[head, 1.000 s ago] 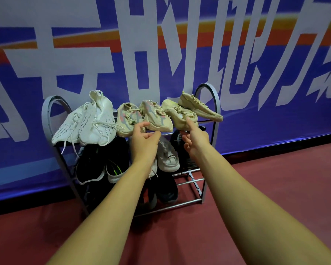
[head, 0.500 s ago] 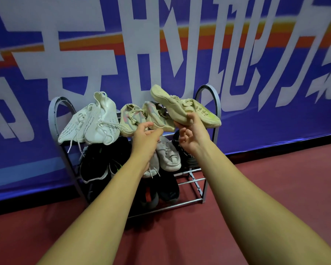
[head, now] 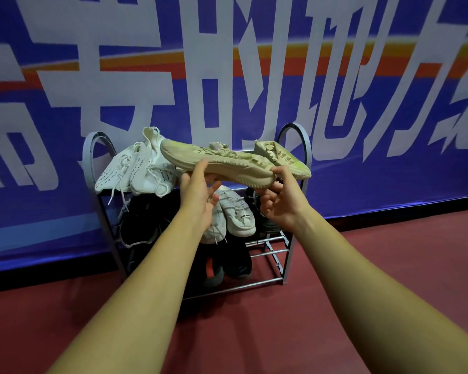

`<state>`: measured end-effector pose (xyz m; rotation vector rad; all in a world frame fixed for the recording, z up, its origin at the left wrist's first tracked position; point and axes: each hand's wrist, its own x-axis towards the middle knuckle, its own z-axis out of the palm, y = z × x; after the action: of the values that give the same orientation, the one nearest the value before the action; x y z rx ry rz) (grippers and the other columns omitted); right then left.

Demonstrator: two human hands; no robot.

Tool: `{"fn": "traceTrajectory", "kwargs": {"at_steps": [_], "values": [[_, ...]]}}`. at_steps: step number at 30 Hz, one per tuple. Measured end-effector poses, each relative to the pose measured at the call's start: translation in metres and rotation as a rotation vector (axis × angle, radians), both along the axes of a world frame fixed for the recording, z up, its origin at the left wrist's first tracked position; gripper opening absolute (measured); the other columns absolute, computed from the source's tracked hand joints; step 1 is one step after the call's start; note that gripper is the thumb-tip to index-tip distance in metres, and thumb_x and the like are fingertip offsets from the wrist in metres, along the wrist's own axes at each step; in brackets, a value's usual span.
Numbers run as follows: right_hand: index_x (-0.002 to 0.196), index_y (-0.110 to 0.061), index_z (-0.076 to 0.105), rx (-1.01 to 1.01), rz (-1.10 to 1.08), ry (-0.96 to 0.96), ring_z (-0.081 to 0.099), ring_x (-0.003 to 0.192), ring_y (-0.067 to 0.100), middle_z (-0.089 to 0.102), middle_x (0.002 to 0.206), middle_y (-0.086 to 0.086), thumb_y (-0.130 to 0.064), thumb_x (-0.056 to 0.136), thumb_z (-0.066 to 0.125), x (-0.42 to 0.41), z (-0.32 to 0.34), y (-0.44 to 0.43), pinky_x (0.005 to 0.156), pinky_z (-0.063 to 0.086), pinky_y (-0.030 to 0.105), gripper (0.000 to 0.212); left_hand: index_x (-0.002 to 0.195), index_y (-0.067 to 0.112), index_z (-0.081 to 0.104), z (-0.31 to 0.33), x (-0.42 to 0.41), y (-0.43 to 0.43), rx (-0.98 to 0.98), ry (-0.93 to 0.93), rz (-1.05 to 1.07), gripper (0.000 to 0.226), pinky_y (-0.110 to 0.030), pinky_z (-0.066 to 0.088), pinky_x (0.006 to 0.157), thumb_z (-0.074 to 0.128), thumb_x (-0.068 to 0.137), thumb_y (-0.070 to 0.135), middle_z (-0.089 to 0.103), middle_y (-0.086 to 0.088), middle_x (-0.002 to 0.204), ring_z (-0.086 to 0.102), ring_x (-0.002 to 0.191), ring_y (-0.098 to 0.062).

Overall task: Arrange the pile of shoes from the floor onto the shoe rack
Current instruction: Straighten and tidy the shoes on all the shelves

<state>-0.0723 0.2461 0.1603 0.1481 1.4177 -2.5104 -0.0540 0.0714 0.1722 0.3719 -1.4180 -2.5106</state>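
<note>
Gripping the heel end of a beige shoe, the right hand is holding it in the air just in front of the top shelf of the shoe rack, its fingers and thumb curling round the back of the sole. The shoe is lying roughly level, toe pointing left and sole turned down toward the hands. The left hand is reaching up under the toe half with its fingers loosely stretched, one fingertip touching the lower edge of the sole; it is not closing round anything.

Behind the raised shoe, a second beige shoe is sitting at the right end of the top shelf, beside the rack's right arch. A pair of white knit shoes is leaning at the left end of that shelf, laces dangling over the edge. On the middle shelf, black shoes are filling the left side, and white and grey shoes are hanging toe-down partly behind the left hand. Dark shoes are standing on the bottom shelf. The rack is standing on a red floor against a blue banner with large white characters.
</note>
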Motion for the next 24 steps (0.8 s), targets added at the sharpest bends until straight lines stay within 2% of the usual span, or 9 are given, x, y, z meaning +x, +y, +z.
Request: {"fn": "traceTrajectory", "kwargs": {"at_steps": [2,6,10,13,16,19,22,24], "values": [[0.095,-0.011,0.065,0.001,0.003,-0.005,0.037,0.047,0.007,0.056,0.064,-0.001,-0.043,0.085,0.062,0.0,-0.001,0.0,0.046,0.027,0.018,0.034,0.106,0.029,0.053,0.0,0.002,-0.003,0.013,-0.02,-0.002,0.029,-0.025,0.035,0.055,0.068,0.088,0.045,0.073,-0.003,0.095,0.064,0.077,-0.015],[0.092,-0.013,0.066,-0.032,-0.032,0.005,0.037,0.051,0.007,0.05,0.062,-0.003,-0.05,0.085,0.066,-0.001,0.001,0.0,0.05,0.026,0.019,0.037,0.116,0.026,0.06,-0.001,0.004,-0.005,0.063,-0.077,-0.022,0.039,-0.022,0.034,0.05,0.065,0.088,0.051,0.077,-0.004,0.099,0.066,0.078,-0.013],[0.114,-0.012,0.068,-0.13,-0.096,0.061,0.043,0.05,0.005,0.067,0.071,-0.004,-0.052,0.087,0.069,-0.005,0.0,-0.006,0.047,0.03,0.016,0.049,0.111,0.022,0.063,-0.002,0.006,0.002,0.095,-0.108,-0.011,0.03,-0.021,0.034,0.049,0.066,0.088,0.04,0.075,-0.004,0.092,0.062,0.065,-0.009],[0.12,-0.008,0.066,0.003,-0.051,0.085,0.036,0.045,0.005,0.073,0.078,0.001,-0.049,0.086,0.072,-0.005,0.001,-0.016,0.044,0.027,0.017,0.054,0.106,0.021,0.066,0.0,0.007,0.008,0.125,-0.093,-0.027,0.025,-0.02,0.034,0.049,0.067,0.084,0.033,0.073,-0.003,0.092,0.062,0.062,-0.007],[0.117,-0.011,0.063,0.045,-0.061,0.075,0.038,0.046,0.006,0.07,0.069,0.001,-0.045,0.088,0.072,-0.002,0.001,-0.025,0.045,0.027,0.018,0.045,0.097,0.022,0.067,-0.001,0.009,0.014,0.074,-0.068,-0.074,0.017,-0.02,0.034,0.049,0.067,0.081,0.027,0.071,0.0,0.085,0.063,0.061,-0.008],[0.111,-0.014,0.064,0.007,-0.103,0.082,0.037,0.046,0.006,0.069,0.063,0.0,-0.038,0.091,0.07,-0.001,0.005,-0.025,0.041,0.025,0.016,0.032,0.102,0.025,0.068,-0.002,0.01,0.017,0.038,-0.054,-0.136,0.023,-0.021,0.035,0.051,0.068,0.081,0.033,0.072,0.003,0.083,0.063,0.064,-0.008],[0.101,-0.013,0.064,-0.05,-0.16,0.062,0.036,0.048,0.006,0.072,0.073,0.0,-0.028,0.091,0.068,-0.007,0.006,-0.022,0.041,0.022,0.016,0.018,0.103,0.027,0.069,-0.002,0.011,0.014,0.0,-0.067,-0.132,0.032,-0.022,0.036,0.051,0.07,0.078,0.047,0.074,0.003,0.088,0.063,0.07,-0.011],[0.104,-0.012,0.063,-0.023,-0.19,0.075,0.033,0.049,0.007,0.072,0.08,0.002,-0.024,0.089,0.066,-0.009,0.007,-0.021,0.041,0.021,0.018,0.02,0.097,0.025,0.07,-0.002,0.011,0.012,-0.033,-0.082,-0.096,0.03,-0.023,0.036,0.051,0.07,0.078,0.048,0.072,0.003,0.086,0.062,0.072,-0.012]]}}
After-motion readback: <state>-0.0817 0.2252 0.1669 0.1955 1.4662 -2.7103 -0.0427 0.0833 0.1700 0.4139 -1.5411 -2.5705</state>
